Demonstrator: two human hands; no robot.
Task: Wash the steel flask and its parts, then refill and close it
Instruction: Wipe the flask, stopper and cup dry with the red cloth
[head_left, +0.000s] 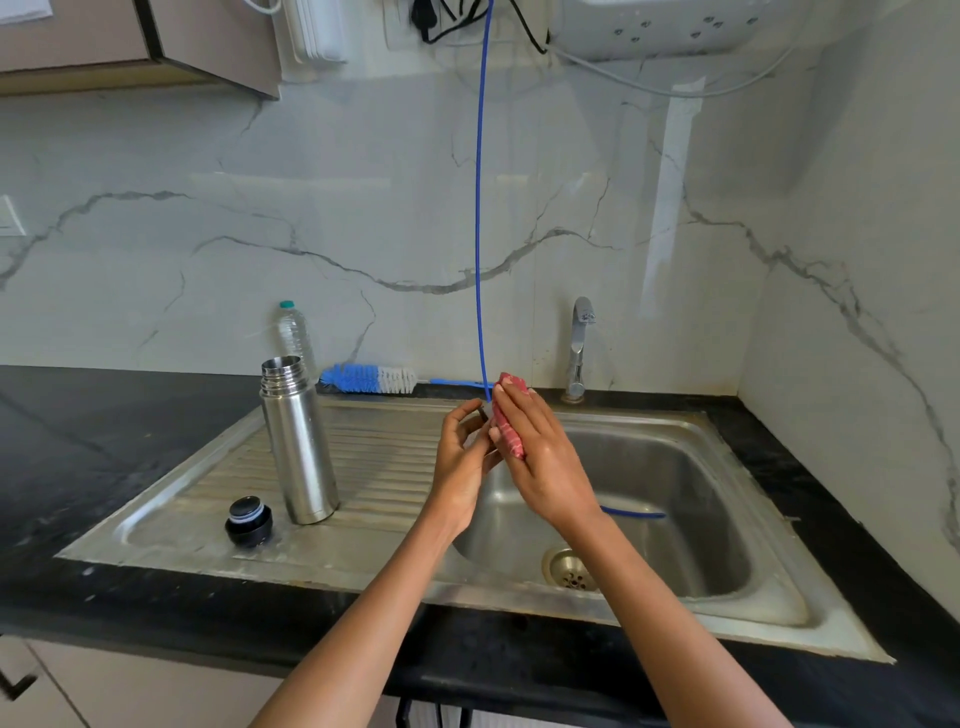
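The open steel flask (298, 441) stands upright on the ribbed drainboard (384, 467) of the sink. Its black stopper (249, 521) lies at the front left of the flask. Above the basin's left edge my right hand (535, 457) holds a red scrub pad (506, 426) against my left hand (462, 462). The left hand's fingers curl round a small dark part that is mostly hidden. A blue and white bottle brush (370, 379) lies along the back of the counter.
A thin blue hose (479, 208) hangs from the wall down into the steel basin (675, 493). The tap (579, 348) stands behind the basin. A plastic water bottle (293, 332) is behind the flask. Black countertop (78, 441) surrounds the sink.
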